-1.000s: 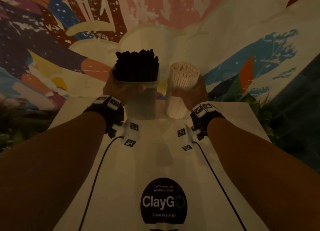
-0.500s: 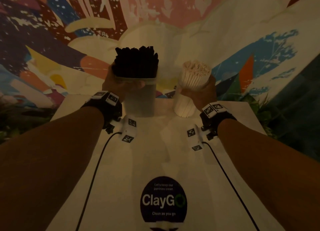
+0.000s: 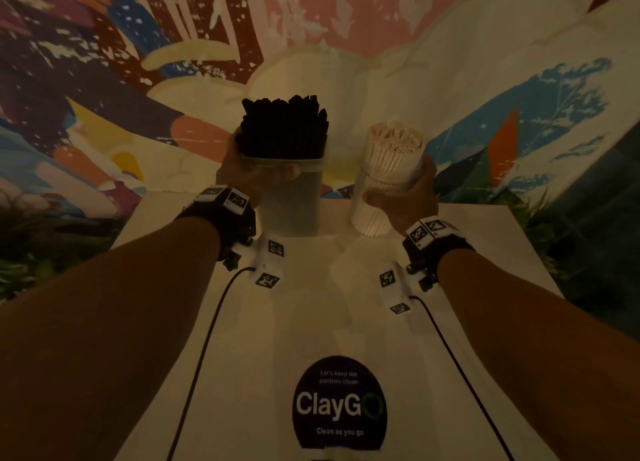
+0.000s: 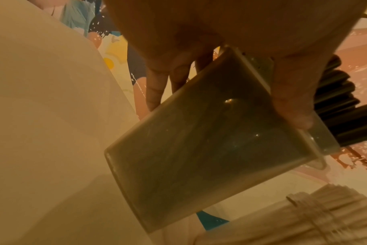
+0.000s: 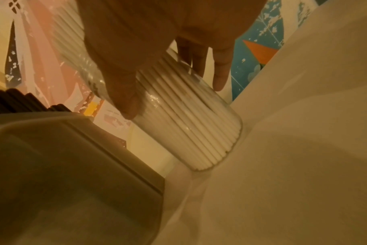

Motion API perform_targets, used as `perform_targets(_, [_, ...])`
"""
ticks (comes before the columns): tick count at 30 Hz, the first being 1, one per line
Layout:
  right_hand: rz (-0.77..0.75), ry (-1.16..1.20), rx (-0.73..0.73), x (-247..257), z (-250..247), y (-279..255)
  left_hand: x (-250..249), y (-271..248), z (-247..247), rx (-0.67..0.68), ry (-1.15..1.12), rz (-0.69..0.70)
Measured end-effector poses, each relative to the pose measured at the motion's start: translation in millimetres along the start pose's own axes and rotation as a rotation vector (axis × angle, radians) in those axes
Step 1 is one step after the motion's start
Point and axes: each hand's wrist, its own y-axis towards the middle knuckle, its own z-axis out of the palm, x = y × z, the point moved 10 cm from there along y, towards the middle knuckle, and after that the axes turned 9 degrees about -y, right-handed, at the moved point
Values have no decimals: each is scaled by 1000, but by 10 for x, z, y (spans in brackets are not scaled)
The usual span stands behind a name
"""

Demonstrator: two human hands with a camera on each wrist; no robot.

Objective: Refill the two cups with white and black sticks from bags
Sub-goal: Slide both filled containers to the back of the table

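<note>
While the left hand (image 3: 254, 176) grips a frosted cup (image 3: 289, 197) of black sticks (image 3: 284, 126), the right hand (image 3: 403, 197) grips a clear cup (image 3: 377, 197) of white sticks (image 3: 396, 145). Both cups stand side by side at the far end of the white bench (image 3: 329, 322).

Frosted plastic cup (image 3: 289, 201), clear glossy cup (image 5: 191, 116)

The square frosted plastic cup (image 3: 289, 201) is milky grey and holds black sticks (image 3: 282, 128). The round clear glass cup (image 3: 381, 197) shows white sticks (image 3: 394, 149) in pale vertical lines. The white worktop (image 3: 311, 322) carries a dark round sticker (image 3: 339, 403) with white letters and a green ring. The painted wall (image 3: 311, 27) has pink, blue, orange and yellow shapes.
</note>
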Motion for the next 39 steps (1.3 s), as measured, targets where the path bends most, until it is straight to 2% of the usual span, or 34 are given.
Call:
perform_targets(6, [20,13,-54,-20,-16,-14,-25,-43,1,-19,-44,12])
perform_targets(11, [36,-79,-6,-37,4,12,0,-16,-9,-22,-66,3])
perform_targets(16, [49,-75,14,-59,4,20,85,72,-14,6,-58,-26])
perform_targets(21, [39,-87,41,-58,-6,41,66,95,17,43,-63,1])
perform_targets(30, [30,-116,58,-43,-35,113,90,123,9,51,-53,9])
perform_targets(35, [47,-107,90,-56,-57,130,83,91,9,29,-87,-31])
perform_targets(39, [45,-119,106,-40,-63,119,63,102,42,66,-91,-16])
